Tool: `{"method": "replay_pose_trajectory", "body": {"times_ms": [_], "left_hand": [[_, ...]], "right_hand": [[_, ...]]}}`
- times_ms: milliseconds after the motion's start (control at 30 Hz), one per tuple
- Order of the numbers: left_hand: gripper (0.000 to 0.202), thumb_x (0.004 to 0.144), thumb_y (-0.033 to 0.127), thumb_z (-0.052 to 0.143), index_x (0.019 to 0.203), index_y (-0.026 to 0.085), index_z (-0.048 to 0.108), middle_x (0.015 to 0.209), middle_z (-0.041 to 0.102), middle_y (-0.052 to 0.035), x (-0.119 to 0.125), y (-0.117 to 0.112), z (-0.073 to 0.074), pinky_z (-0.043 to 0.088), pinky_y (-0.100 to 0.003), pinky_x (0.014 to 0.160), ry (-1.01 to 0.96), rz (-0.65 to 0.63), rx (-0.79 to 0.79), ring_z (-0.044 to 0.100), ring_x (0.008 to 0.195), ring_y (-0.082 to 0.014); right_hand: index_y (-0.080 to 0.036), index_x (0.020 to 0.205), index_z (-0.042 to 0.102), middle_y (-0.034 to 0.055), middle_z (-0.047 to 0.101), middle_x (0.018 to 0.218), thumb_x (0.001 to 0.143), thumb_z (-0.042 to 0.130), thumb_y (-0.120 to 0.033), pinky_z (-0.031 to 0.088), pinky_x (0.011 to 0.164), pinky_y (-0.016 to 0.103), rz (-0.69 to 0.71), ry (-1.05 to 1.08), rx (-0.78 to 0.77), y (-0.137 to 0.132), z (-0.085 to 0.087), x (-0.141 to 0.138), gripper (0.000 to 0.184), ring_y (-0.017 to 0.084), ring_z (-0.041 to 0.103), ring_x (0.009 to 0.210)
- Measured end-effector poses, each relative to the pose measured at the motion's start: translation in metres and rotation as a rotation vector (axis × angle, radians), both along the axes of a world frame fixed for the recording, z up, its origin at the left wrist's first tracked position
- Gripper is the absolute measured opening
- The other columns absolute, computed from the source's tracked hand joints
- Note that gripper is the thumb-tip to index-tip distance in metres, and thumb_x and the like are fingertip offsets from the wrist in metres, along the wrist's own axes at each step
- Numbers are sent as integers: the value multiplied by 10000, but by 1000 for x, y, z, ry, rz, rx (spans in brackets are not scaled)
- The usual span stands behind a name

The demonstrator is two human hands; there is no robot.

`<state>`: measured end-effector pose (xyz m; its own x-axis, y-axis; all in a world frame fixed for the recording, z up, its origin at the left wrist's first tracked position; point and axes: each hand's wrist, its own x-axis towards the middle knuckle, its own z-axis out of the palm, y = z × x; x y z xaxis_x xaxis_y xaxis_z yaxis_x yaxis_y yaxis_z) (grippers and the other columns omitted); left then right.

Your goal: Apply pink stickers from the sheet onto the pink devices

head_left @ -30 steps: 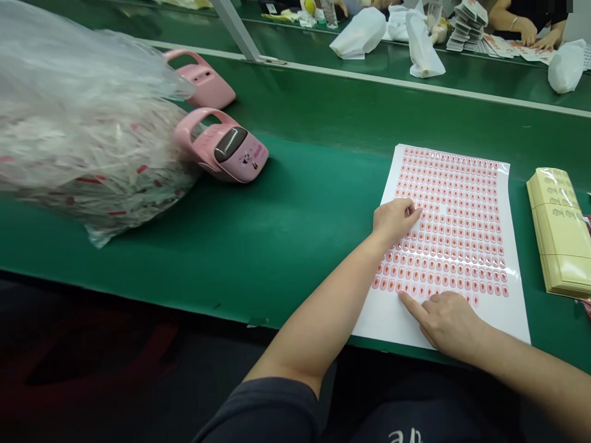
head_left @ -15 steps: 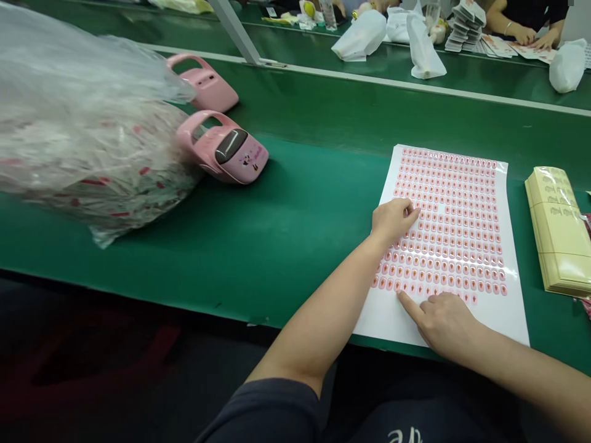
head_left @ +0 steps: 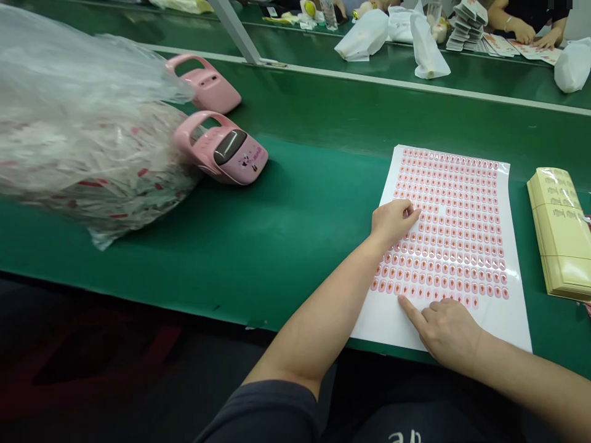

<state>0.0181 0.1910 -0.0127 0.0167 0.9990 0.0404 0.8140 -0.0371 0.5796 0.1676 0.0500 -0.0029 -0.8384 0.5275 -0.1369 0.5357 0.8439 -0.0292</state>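
Barely any shift since the last frame | we keep the sheet of pink nail stickers [head_left: 455,227] on the green counter [head_left: 295,246], long axis running away from us | left hand [head_left: 394,223] loosely curled mid-sheet, empty | right hand [head_left: 446,332], nearer us, empty, index finger [head_left: 410,311] at the lowest row

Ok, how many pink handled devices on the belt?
2. One sits against the clear plastic bag; the other lies farther up, partly behind it. More could be hidden.
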Motion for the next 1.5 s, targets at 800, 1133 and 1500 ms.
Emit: {"method": "replay_pose_trajectory", "body": {"times_ms": [800,1133,1500], "left_hand": [[271,786,399,488,590,212,511,671,611,27,0,0,0,301,-262,543,6,2,-16,514,625,-133],[259,786,395,482,602,217,521,689,617,25,1,-1,1,306,-268,550,14,-6,-26,520,629,-137],[257,786,399,485,610,217,527,692,621,26,1,-1,1,315,-265,556,16,-4,-28,524,627,-134]], "right_hand": [[-62,1304,393,66,631,616,749,479,-69,296,465,279,-37,-104,-85,1,7,-6,561,163,585,556],[-63,1285,419,62,628,591,750,482,-48,288,462,273,-29,-81,-70,1,7,-6,539,157,584,540],[-17,1274,427,63,605,560,708,503,-47,274,445,280,8,-102,-26,-3,8,-7,571,160,569,512]]}}
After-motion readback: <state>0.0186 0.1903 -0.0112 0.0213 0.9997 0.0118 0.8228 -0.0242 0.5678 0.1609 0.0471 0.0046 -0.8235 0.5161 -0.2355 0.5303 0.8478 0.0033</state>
